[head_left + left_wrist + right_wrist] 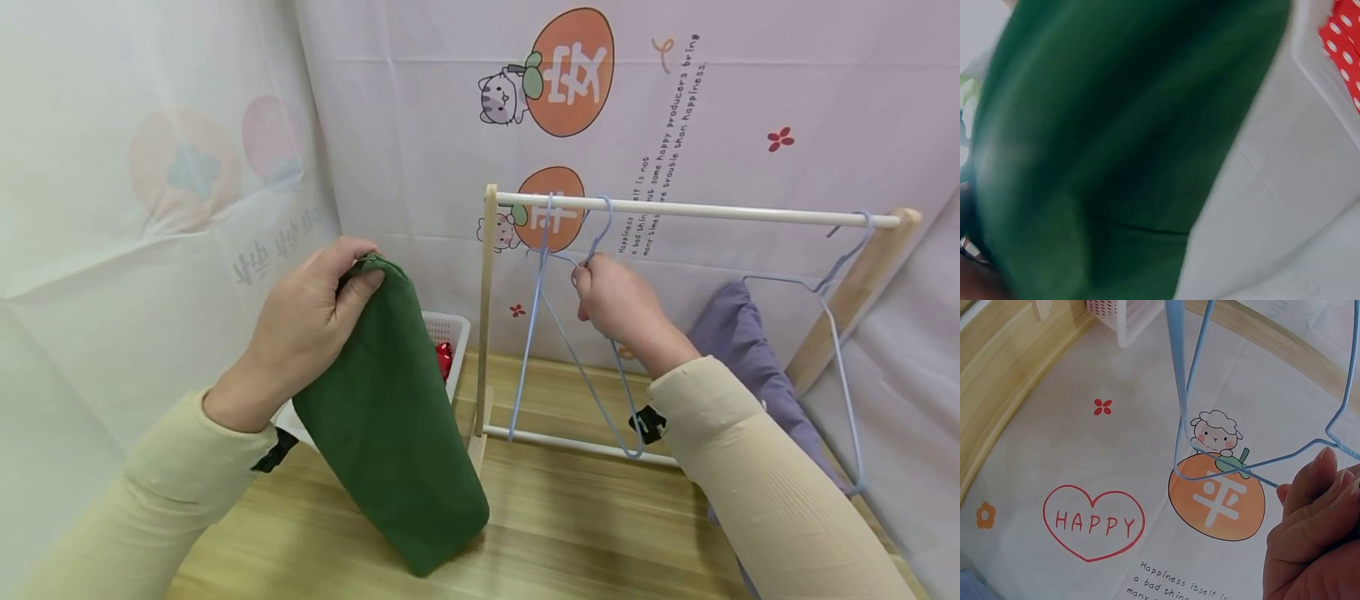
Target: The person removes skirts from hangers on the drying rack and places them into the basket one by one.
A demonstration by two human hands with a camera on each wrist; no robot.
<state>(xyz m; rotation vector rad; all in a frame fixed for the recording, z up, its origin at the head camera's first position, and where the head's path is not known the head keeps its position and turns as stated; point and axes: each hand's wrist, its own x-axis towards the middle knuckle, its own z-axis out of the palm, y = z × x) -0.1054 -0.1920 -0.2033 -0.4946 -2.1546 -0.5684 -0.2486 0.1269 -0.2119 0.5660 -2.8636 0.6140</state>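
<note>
In the head view my left hand (307,312) pinches the top edge of a folded green cloth (397,417), which hangs down over the wooden surface. The green cloth (1135,125) fills much of the left wrist view. With its fingers curled round the neck, my right hand (626,304) grips a blue clothes hanger (610,213) just below the hook. That hook lies at the white rail (712,210) of a small rack. Another blue hanger (528,350) hangs beside it on the left. In the right wrist view, curled fingers (1316,519) are close to blue wire.
A purple cloth (738,350) hangs on a hanger (840,350) at the rack's right end. Behind the green cloth stands a white basket (459,325) with a red polka-dotted item (444,360). Printed white cloth walls surround the wooden surface (570,533).
</note>
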